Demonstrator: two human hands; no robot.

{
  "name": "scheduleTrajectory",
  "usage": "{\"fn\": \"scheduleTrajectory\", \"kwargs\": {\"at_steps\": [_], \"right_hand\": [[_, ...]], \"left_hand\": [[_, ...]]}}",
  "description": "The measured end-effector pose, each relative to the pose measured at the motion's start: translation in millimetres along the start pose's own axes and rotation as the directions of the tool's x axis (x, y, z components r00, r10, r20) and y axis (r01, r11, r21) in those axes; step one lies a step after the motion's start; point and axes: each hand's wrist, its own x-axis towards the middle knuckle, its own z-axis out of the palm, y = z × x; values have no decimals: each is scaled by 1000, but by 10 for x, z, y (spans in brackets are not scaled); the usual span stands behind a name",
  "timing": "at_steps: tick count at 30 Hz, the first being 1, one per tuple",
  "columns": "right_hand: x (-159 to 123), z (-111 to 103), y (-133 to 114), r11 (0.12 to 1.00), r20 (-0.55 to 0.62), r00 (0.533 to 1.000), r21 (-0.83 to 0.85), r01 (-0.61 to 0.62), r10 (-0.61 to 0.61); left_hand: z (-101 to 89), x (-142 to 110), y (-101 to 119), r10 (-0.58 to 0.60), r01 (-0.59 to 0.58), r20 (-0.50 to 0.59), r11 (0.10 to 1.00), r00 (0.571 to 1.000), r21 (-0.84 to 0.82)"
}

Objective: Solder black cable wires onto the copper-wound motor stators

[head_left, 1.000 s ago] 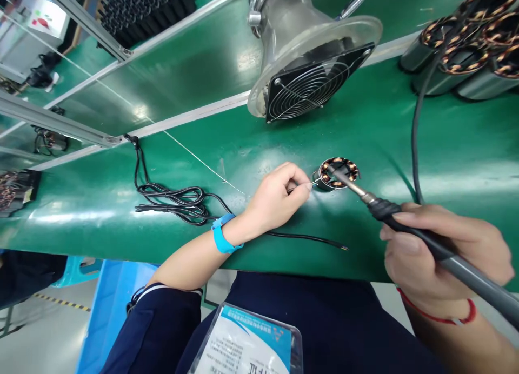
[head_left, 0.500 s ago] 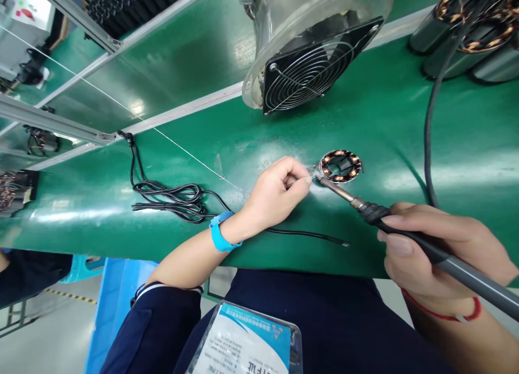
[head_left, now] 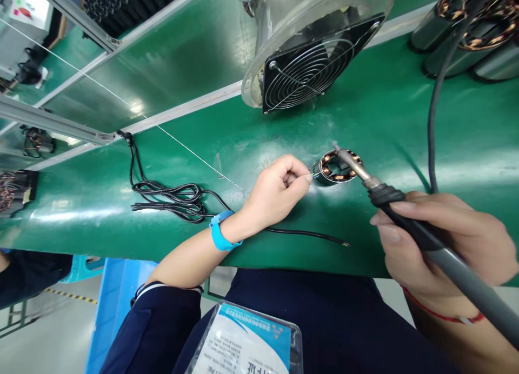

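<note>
A small round stator with copper windings (head_left: 329, 175) sits on the green bench top (head_left: 405, 141). My left hand (head_left: 275, 193), a blue band on its wrist, pinches a thin solder wire (head_left: 182, 146) that runs off to the upper left; its end reaches the stator's left side. My right hand (head_left: 441, 239) is wrapped round the grey handle of a soldering iron (head_left: 409, 222). The iron's metal tip is raised over the stator's top. A loose black lead (head_left: 308, 236) lies on the bench just below my left hand.
A fume fan with a wire grille (head_left: 312, 66) stands behind the stator. Coiled black cable (head_left: 170, 195) lies to the left. More wound stators (head_left: 474, 22) sit at the back right, with the iron's cord (head_left: 432, 120) running past them. A badge (head_left: 247, 341) hangs at my chest.
The iron's tip has lifted from the stator's left edge, where it met the solder wire, to above the stator's top. My left hand has held its place.
</note>
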Motion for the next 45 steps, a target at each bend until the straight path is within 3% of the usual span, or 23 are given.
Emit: {"fn": "scheduleTrajectory", "kwargs": {"at_steps": [2,7,10,13,20,22,25,29,33,39,45], "right_hand": [[67,31,-65,999,48,998,8,37,-37],[182,120,-151,1000,62,998,-19,-12,13],[264,145,-165,984,162,985,-175,-27,56],[320,158,-171,978,273,960,-209,-7,65],[303,256,-154,960,176,980,-278,-38,90],[300,286,-135,959,210,975,-283,-14,76],[300,305,-127,966,219,973,-257,-17,75],[298,314,-157,979,157,982,-192,-74,105],[305,350,-164,982,115,985,-156,-107,126],[319,367,-140,986,118,984,-117,-122,136],[208,193,-113,991,-64,990,-45,-125,122]], "left_hand": [[4,2,6,-19,19,0,1000,1000,-2],[5,5,17,-57,57,10,998,998,-4],[0,3,31,-64,64,13,998,998,1],[-4,-1,51,-74,74,18,997,997,6],[-5,-14,88,-75,80,72,995,995,-62],[-14,-21,76,-9,14,77,998,997,-64],[-33,-31,37,219,-219,32,975,975,19],[-49,-55,-21,514,-502,34,817,857,284],[-34,-89,-61,579,-553,81,715,811,428],[-9,-70,-70,665,-597,44,638,746,487],[-1,-54,-29,505,-486,42,801,862,349]]}}
